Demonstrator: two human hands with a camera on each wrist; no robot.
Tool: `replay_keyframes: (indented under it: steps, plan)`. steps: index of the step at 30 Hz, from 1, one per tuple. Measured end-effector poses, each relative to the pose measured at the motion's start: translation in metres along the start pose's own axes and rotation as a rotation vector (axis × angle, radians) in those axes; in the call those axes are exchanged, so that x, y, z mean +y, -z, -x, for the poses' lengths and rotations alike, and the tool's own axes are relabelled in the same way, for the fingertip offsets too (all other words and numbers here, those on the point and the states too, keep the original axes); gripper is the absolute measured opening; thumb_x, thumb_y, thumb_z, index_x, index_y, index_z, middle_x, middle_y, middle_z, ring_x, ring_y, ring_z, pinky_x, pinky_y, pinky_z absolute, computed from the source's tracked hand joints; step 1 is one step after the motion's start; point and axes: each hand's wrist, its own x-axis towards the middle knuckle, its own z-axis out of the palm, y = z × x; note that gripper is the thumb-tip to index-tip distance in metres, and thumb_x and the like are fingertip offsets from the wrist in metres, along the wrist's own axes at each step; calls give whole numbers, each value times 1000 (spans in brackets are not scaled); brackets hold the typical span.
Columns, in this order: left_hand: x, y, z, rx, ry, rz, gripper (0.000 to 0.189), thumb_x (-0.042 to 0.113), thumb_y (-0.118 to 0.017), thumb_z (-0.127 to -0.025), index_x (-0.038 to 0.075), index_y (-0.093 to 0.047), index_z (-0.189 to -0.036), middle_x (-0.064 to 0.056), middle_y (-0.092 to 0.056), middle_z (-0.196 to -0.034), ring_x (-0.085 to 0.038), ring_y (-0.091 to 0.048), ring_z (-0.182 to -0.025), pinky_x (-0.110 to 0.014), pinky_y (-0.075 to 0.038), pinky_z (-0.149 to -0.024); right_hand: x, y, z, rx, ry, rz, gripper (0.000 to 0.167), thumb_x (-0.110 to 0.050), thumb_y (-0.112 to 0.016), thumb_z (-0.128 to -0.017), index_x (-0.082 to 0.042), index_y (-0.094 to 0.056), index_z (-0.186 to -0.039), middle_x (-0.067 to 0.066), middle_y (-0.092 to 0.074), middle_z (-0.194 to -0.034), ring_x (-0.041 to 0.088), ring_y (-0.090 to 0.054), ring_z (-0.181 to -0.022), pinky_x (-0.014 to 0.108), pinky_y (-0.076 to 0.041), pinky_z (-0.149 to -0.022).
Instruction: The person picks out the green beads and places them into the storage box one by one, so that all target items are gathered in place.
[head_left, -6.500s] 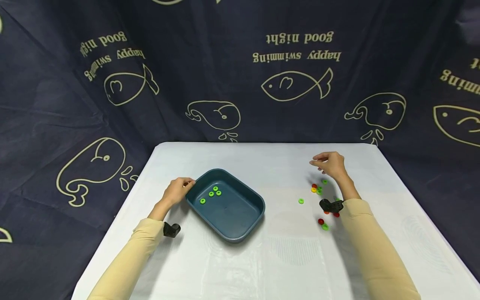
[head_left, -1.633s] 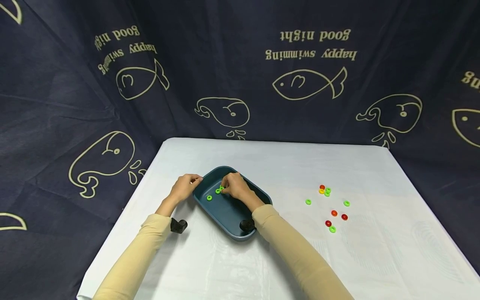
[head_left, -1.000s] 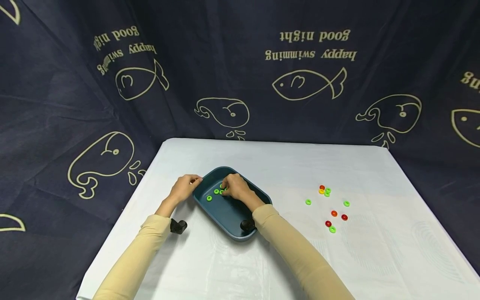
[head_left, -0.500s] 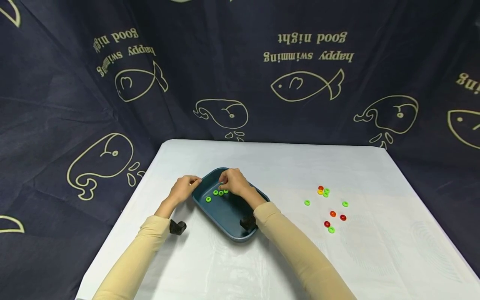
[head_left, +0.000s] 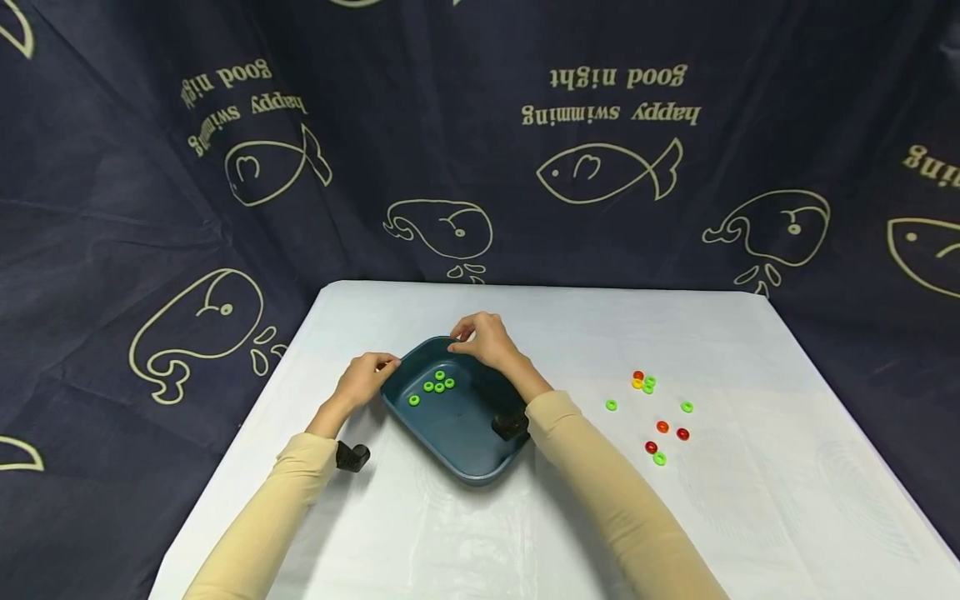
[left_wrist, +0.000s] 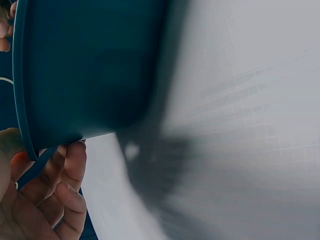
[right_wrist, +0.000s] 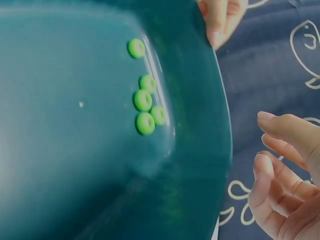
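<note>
A dark teal rectangular plastic tub (head_left: 467,437) sits at an angle on the table. My left hand (head_left: 359,380) pinches its left corner rim; in the left wrist view the thumb lies on one side of the tub wall (left_wrist: 95,65) and the curled fingers on the other. Several small green rings (head_left: 439,387) lie on the tub floor near that end, most of them clustered, one apart. Over the tub's far rim is my right hand (head_left: 486,340). The right wrist view shows its fingers (right_wrist: 280,125) loosely bent and apart, nothing between them.
To the right on the white table (head_left: 570,517), loose rings are scattered: several green ones (head_left: 611,405), a yellow one (head_left: 637,383), an orange one (head_left: 662,427) and dark red ones (head_left: 682,434). A dark patterned curtain (head_left: 480,125) hangs behind the table.
My right hand came from the loose rings into the tub, touched the green rings there, then rose to the far rim. One more green ring lies in the tub. My left hand stays at the rim.
</note>
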Motion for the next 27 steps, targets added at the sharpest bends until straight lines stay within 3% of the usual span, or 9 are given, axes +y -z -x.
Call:
replay_keyframes:
  steps: [4,8,16,23,27]
  plan:
    - [0,0,0,-3,1,4,32,25,-51,-97,4,-66,-115,-18,-67,-104,-23,-60,-78,-30,-42,-60,6,10,3,23,-30,-9,22,-17,-78,-77,-6,-74,-95,9,-70,-86,27,-63,-84,31,-51,-68]
    - [-1,0,1,-3,4,2,32,25,-51,-97,4,-66,-115,-19,-67,-107,-26,-62,-83,-34,-45,-64,16,19,5,41,-45,-6,22,-17,-78,-77,-6,-74,-95,9,-71,-84,28,-63,-89,32,-47,-74]
    - [-2,0,2,4,12,-5,32,26,-51,-97,4,-66,-115,-20,-66,-109,-31,-63,-91,-42,-48,-71,42,48,14,87,-106,-33,24,-18,-77,-77,-4,-73,-96,13,-70,-85,20,-62,-65,23,-50,-50]
    - [-2,0,1,7,4,-7,31,25,-52,-97,3,-67,-114,-19,-67,-108,-30,-63,-88,-41,-47,-70,66,76,26,143,-169,-59,24,-16,-77,-78,-2,-73,-97,15,-69,-86,11,-59,-57,24,-51,-50]
    - [0,1,1,6,-6,-7,32,25,-52,-97,3,-67,-114,-20,-67,-108,-31,-63,-90,-42,-48,-71,79,90,35,168,-205,-68,23,-17,-76,-79,-4,-73,-97,16,-69,-87,15,-61,-59,24,-51,-50]
